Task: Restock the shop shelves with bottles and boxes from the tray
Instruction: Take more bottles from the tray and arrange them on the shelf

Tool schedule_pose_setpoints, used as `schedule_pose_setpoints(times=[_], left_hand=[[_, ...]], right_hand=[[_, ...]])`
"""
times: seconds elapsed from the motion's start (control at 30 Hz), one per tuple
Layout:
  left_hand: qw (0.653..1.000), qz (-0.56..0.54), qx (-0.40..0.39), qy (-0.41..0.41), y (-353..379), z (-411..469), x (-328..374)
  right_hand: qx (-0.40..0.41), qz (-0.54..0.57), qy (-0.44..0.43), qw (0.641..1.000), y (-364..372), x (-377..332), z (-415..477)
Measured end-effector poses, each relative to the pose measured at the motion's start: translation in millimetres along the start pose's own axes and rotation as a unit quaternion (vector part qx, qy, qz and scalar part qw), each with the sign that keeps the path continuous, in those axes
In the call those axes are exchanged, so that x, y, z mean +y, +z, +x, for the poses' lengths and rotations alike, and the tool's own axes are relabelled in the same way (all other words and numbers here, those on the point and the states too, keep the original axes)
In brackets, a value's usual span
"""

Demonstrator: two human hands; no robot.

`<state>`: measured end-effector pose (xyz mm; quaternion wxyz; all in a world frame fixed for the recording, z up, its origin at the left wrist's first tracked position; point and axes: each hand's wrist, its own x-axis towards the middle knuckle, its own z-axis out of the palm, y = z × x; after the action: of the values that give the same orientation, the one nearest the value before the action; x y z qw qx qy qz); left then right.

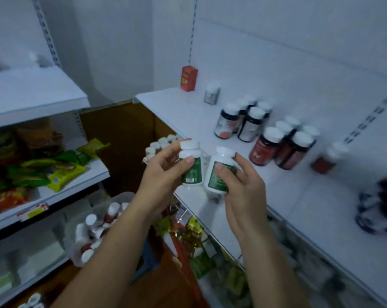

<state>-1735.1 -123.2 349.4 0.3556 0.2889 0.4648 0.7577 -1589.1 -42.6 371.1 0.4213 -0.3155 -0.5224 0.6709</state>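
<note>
I hold two white bottles with green labels over the front edge of the white shelf [285, 192] on the right. My left hand [163, 172] grips one white bottle [191, 163] upright, thumb on its label. My right hand [241, 185] grips the other white bottle [220, 172], tilted a little to the right. Below, between the shelves, a clear plastic tray [94, 232] holds several white-capped bottles.
On the right shelf stand dark bottles with white caps [243, 121], red-labelled bottles [281, 147], a red box [188, 78] and a small silver bottle [212, 92]. The left shelves [41, 94] carry green and orange packets [61, 172]. A brown carton [126, 134] with more bottles sits behind.
</note>
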Motion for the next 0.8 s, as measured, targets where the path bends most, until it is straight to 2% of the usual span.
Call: schedule_pose_setpoints(times=[0.33,0.7,0.8], left_hand=[[0.989,0.093,-0.108,-0.026,159.4,-104.0,-15.5],[0.965,0.134,-0.209,-0.081,304.7,-175.7,-81.7],[0.956,0.144,-0.247,-0.073,343.4,-193.0,-102.5]], right_hand=[[0.01,-0.02,-0.037,0.999,-161.7,-65.7,-98.0],[0.138,-0.042,-0.054,0.988,-330.5,-98.5,-183.0],[0.173,-0.061,-0.064,0.981,-375.7,-103.7,-202.1]])
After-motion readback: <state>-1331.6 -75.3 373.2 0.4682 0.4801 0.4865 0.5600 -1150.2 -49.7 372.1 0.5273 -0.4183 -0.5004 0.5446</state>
